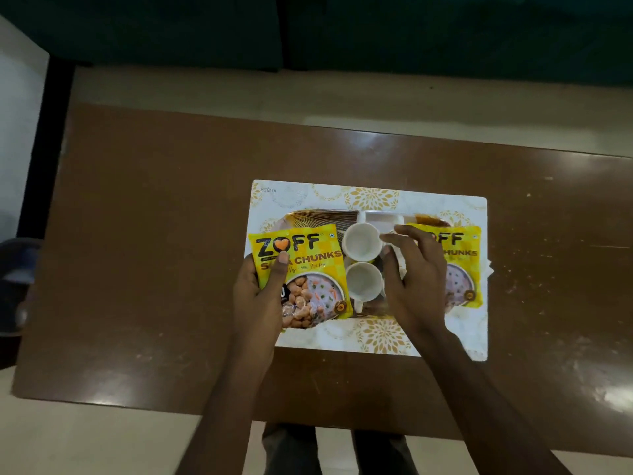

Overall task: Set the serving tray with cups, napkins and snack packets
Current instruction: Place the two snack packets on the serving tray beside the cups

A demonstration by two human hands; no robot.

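Note:
A gold-striped serving tray (318,217) lies on a white placemat with gold flowers (376,334). Two white cups stand in its middle, one farther (362,242) and one nearer (363,281). My left hand (257,293) grips a yellow snack packet (305,269) by its left edge, over the tray's left end. A second yellow packet (462,269) lies on the tray's right end, partly hidden. My right hand (414,272) hovers above the tray between the cups and that packet, fingers apart, holding nothing. A white napkin corner (489,267) peeks from under the right packet.
The placemat sits on a brown glossy table (154,234). A dark green sofa (308,29) stands beyond the far edge. A dark shoe or object (17,286) lies on the floor at the left. My legs (335,450) show below the near edge.

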